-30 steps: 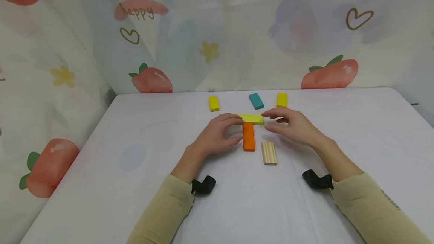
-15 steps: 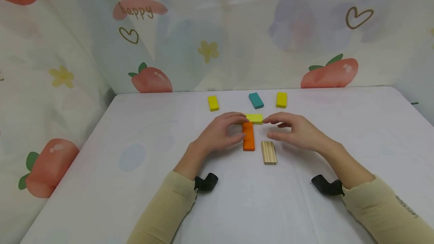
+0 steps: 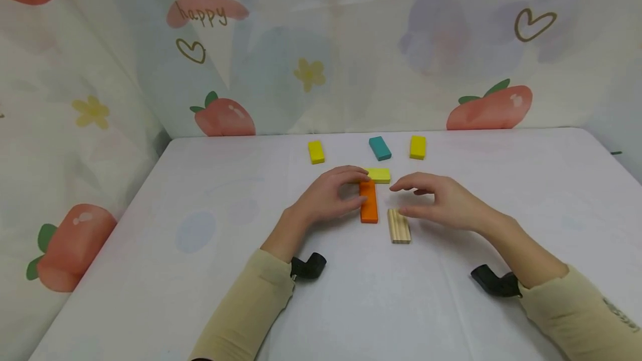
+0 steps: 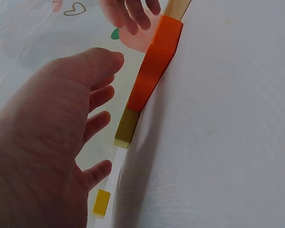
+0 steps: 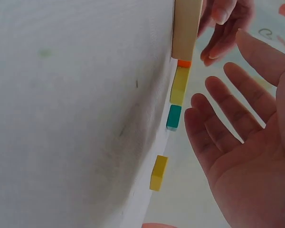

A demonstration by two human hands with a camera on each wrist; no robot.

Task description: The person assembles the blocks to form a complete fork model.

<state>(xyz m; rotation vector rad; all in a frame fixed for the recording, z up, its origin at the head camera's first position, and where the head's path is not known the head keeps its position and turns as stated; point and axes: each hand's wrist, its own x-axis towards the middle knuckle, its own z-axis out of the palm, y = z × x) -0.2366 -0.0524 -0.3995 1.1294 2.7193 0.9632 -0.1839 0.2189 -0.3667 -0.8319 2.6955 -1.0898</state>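
The orange block (image 3: 369, 213) lies flat on the white table (image 3: 381, 305). Its far end seems to touch the lime block (image 3: 379, 176), which lies crossways. The wooden block (image 3: 399, 229) is close by, on the right. The left hand (image 3: 328, 196) is near the orange block, and the right hand (image 3: 446, 200) is near the wooden one. Both hands have loose fingers and hold nothing. Farther back are a yellow block (image 3: 316, 152), a teal block (image 3: 380, 149) and a second yellow block (image 3: 418, 147).

Your left grip (image 3: 328, 196) loosely curved, its fingertips (image 3: 360, 171) and thumb tip (image 3: 361, 201) above the orange block (image 3: 369, 211), your right grip (image 3: 443, 199) relaxed to that block's right, fingers (image 3: 411, 181) gently bent, thumb (image 3: 418, 212) apart, your left forearm (image 3: 243, 308) and right forearm (image 3: 574, 302) slanting inward from the block's near side
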